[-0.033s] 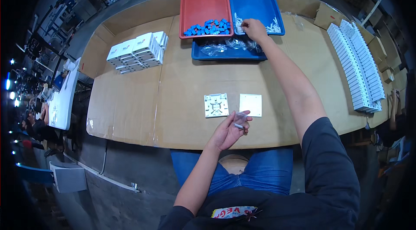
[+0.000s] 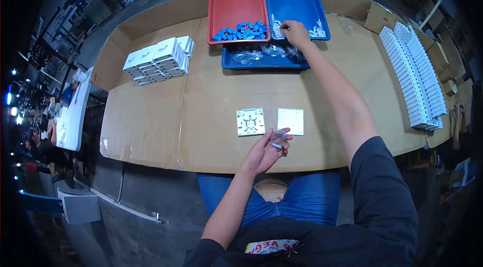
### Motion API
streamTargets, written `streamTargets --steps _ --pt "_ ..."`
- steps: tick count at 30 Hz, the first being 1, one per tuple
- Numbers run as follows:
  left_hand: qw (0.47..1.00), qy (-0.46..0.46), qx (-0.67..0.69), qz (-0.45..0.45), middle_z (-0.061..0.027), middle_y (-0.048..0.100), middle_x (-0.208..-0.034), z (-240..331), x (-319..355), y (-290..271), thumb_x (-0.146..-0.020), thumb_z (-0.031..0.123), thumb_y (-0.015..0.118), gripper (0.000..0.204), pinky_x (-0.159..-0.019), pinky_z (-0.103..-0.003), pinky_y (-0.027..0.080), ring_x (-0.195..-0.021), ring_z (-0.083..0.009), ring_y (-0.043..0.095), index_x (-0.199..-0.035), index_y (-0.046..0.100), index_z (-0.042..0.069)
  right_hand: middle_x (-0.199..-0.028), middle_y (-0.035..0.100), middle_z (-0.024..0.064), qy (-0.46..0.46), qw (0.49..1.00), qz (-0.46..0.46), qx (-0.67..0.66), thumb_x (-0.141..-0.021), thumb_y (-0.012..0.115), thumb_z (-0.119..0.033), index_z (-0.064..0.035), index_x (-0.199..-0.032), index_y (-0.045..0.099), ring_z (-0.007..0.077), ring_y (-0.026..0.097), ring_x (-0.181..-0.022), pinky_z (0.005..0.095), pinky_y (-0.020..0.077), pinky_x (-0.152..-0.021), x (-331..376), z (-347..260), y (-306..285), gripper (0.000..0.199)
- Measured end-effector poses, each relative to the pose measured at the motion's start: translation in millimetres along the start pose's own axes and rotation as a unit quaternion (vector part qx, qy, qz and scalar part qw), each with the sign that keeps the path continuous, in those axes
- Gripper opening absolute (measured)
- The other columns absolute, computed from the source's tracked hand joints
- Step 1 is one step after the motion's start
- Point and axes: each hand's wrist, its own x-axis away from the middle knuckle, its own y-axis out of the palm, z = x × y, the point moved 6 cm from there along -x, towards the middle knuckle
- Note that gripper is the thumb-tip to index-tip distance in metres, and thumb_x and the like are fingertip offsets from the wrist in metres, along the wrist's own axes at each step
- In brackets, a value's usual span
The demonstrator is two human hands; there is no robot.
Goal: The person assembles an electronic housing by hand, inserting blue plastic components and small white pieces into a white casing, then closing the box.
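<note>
My left hand (image 2: 266, 152) is half curled, palm up, near the table's front edge. Between its thumb and fingers it grips a small clear plastic bag (image 2: 279, 136), and a thin pale tube-like piece (image 2: 276, 146) lies at the fingers. My right hand (image 2: 295, 32) reaches over the near rim of the blue tray (image 2: 294, 3). Its fingertips pinch down beside small white tubular pieces (image 2: 317, 30); what they hold is hidden. Just beyond my left hand lie an open white plastic case (image 2: 250, 122) with moulded inner parts and a flat white square cover (image 2: 291, 120).
A red tray (image 2: 236, 5) with small blue parts (image 2: 240, 31) adjoins the blue tray. A lower blue tray (image 2: 261, 64) holds clear plastic bags (image 2: 247, 57). Stacked white boxes (image 2: 160, 58) stand at left, long rows of white cases (image 2: 415, 78) at right. Cardboard walls (image 2: 151, 19) edge the table.
</note>
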Motion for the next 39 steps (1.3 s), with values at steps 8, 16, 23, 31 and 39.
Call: streamTargets --steps 8,16,23,31,39 --pt "1.000 -0.001 -0.018 0.019 -0.0125 0.067 -0.121 -0.8 2.1 -2.2 -0.113 0.044 0.042 0.058 -0.090 -0.035 0.052 -0.097 -0.0199 0.063 -0.147 0.050 -0.002 -0.097 0.078 0.0138 0.049 0.985 0.112 -0.125 -0.090 0.072 -0.014 -0.0051 -0.104 0.078 0.0278 0.074 -0.088 0.0373 0.0573 -0.081 30.1 6.0 -30.2 0.017" --pt "1.000 0.010 0.006 0.003 -0.0126 0.068 -0.121 0.3 4.2 -7.6 -0.114 0.041 0.041 0.057 -0.090 -0.038 0.055 -0.099 -0.0216 0.065 -0.151 0.045 -0.003 -0.089 0.072 -0.0004 0.081 0.926 -0.012 -0.367 -0.097 0.071 -0.009 -0.0011 -0.107 0.077 0.0067 0.061 -0.075 0.0255 0.0490 -0.067 161.6 -59.5 -40.3 0.014" --pt "1.000 0.008 0.002 -0.006 -0.0115 0.068 -0.122 0.8 -0.8 -6.1 -0.113 0.043 0.041 0.058 -0.090 -0.037 0.053 -0.098 -0.0211 0.065 -0.151 0.046 -0.001 -0.090 0.071 -0.0002 0.155 0.871 -0.158 -0.439 -0.093 0.076 -0.007 0.0004 -0.104 0.073 0.0051 0.063 -0.078 0.0229 0.0502 -0.070 285.5 -105.7 -59.7 0.014" --pt "1.000 0.012 -0.013 -0.005 -0.0113 0.069 -0.122 -2.6 1.6 -3.5 -0.114 0.042 0.039 0.050 -0.091 -0.037 0.052 -0.098 -0.0202 0.064 -0.141 0.054 0.003 -0.084 0.070 -0.0011 0.132 0.905 -0.176 -0.364 -0.091 0.078 -0.010 -0.0014 -0.102 0.076 0.0038 0.058 -0.072 0.0224 0.0464 -0.064 308.5 -127.3 -70.0 0.014" --pt "0.999 0.024 -0.025 -0.007 -0.0108 0.069 -0.121 0.0 0.4 -3.1 -0.115 0.040 0.038 0.046 -0.086 -0.034 0.054 -0.096 -0.0188 0.066 -0.136 0.057 0.004 -0.087 0.071 0.0049 0.083 0.925 -0.225 -0.293 -0.089 0.076 -0.010 -0.0008 -0.101 0.076 0.0117 0.062 -0.074 0.0283 0.0493 -0.067 300.8 -143.3 -75.7 0.015"
